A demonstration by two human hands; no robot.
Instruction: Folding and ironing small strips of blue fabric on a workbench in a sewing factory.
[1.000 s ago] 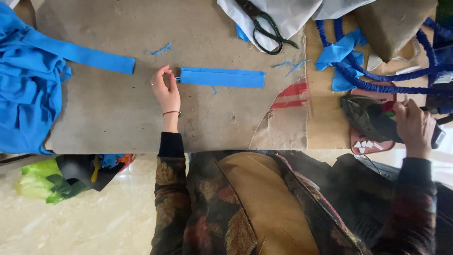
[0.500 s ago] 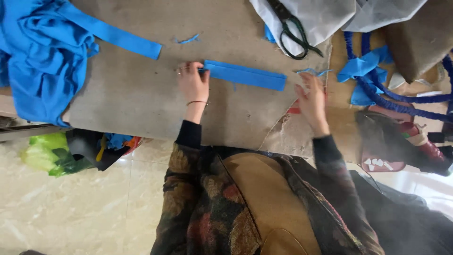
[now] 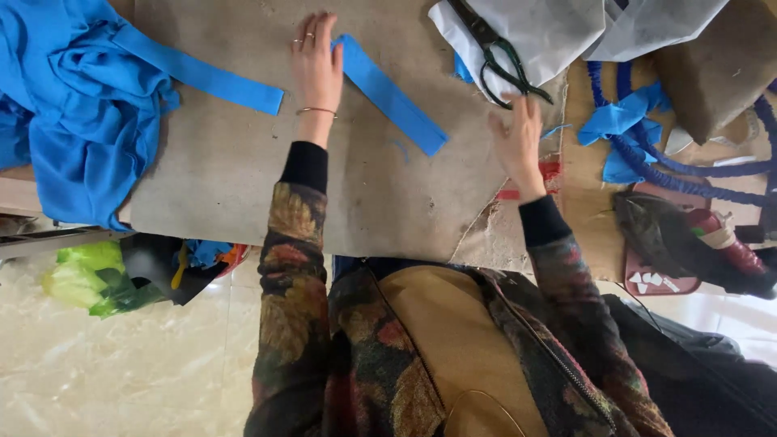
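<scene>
A pale marble-patterned floor shows below a desk point(image 3: 243, 202) covered with a worn grey-brown board. On that board lies a short flat strip of bright blue fabric point(image 3: 392, 97), slanting from the upper middle down toward the right. The left hand point(image 3: 316, 65) rests palm down on the strip's upper end, its fingers point(image 3: 312, 36) extended and held close together, apparently pinning the cloth so it lies flat and does not slide; rings and a thin bangle show on it, and the forearm runs straight up from a dark floral sleeve.

The right hand point(image 3: 518, 142) hovers with its fingers loosely spread and grips nothing, just below a pair of black-handled metal scissors point(image 3: 494, 48) that lie on a sheet of white fabric point(image 3: 558, 32). The strip's lower end is near that hand but not touching it.

To the left, a large heap of the same blue fabric point(image 3: 73, 105) sends out a longer blue band point(image 3: 202, 73), ending just beside the left wrist. On the right lie coils of blue cord point(image 3: 672, 170) and a dark bag point(image 3: 688, 243); a green plastic bag point(image 3: 89, 275) sits on the floor.
</scene>
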